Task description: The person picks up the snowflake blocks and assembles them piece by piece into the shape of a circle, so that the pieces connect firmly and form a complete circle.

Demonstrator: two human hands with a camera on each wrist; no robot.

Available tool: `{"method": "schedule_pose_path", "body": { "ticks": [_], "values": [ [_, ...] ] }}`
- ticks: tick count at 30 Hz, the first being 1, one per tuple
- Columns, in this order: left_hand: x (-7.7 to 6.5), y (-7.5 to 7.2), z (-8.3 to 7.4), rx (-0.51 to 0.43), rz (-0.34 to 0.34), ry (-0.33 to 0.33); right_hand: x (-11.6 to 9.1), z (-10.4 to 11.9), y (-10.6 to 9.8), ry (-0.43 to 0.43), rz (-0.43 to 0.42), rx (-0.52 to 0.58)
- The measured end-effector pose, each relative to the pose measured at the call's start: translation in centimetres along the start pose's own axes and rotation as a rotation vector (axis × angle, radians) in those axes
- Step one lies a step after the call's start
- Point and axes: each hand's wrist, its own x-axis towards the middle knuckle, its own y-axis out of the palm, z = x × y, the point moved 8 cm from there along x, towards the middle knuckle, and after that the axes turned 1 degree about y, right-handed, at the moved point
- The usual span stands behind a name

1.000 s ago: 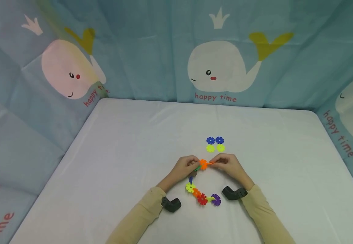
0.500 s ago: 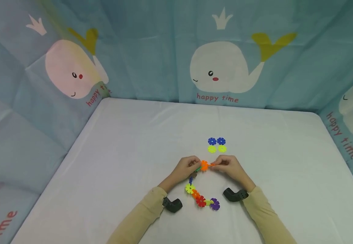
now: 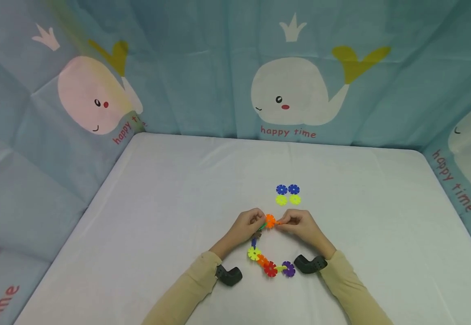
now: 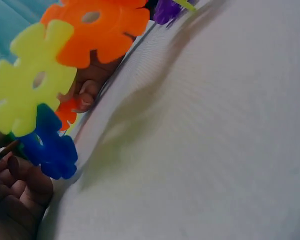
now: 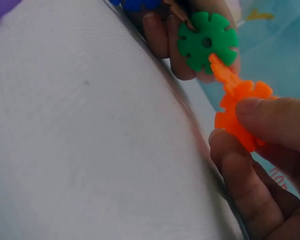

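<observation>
Whale-print cloth [image 3: 202, 90] backed the white table [image 3: 170, 189]: left hand [image 3: 247, 225] pinched the green snowflake disc [image 5: 204, 54], right hand [image 3: 303, 225] gripped an orange snowflake disc [image 5: 231, 117] at its three o'clock! Their chain [image 3: 262, 260] curved round to a purple end disc [image 3: 288, 269], just past six o'clock from the nearer right hand.

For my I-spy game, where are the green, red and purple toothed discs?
Green toothed disc [image 5: 195, 45], right wrist view: face, left of hole.
Red toothed disc [image 3: 270, 269], head view: middle.
Purple toothed disc [image 3: 288, 269], head view: middle.
</observation>
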Motion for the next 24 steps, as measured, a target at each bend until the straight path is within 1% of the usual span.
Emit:
{"method": "schedule_pose_path", "body": {
  "ticks": [2,5,7,11,12,14,18,20,24],
  "values": [
    [0.0,0.1,-0.2,-0.001,0.01,0.01,-0.1,-0.3,0.0,-0.019,-0.011,-0.007],
    [0.0,0.1,-0.2,-0.033,0.02,0.006,-0.2,-1.3,-0.3,-0.048,-0.044,-0.021],
    [0.0,0.1,0.0,-0.052,0.019,-0.005,-0.1,-1.8,-0.6,-0.076,-0.079,-0.086],
    [0.1,-0.1,0.4,-0.104,0.001,-0.032,0.1,-2.1,-1.2,-0.11,-0.175,-0.277],
    [0.1,-0.2,0.4,-0.106,-0.005,-0.033,0.2,-2.1,-1.2,-0.11,-0.19,-0.327],
    [0.1,-0.3,0.5,-0.11,-0.013,-0.036,0.3,-2.2,-1.2,-0.096,-0.191,-0.382],
    [0.0,-0.4,0.8,-0.113,-0.027,-0.04,0.3,-2.4,-1.1,-0.056,-0.163,-0.418],
    [0.0,-0.3,0.9,-0.12,-0.031,-0.043,0.3,-2.5,-1.2,-0.052,-0.178,-0.42],
    [0.1,-0.2,0.9,-0.118,-0.035,-0.049,0.1,-2.5,-1.5,-0.071,-0.211,-0.418]
  ]
}}
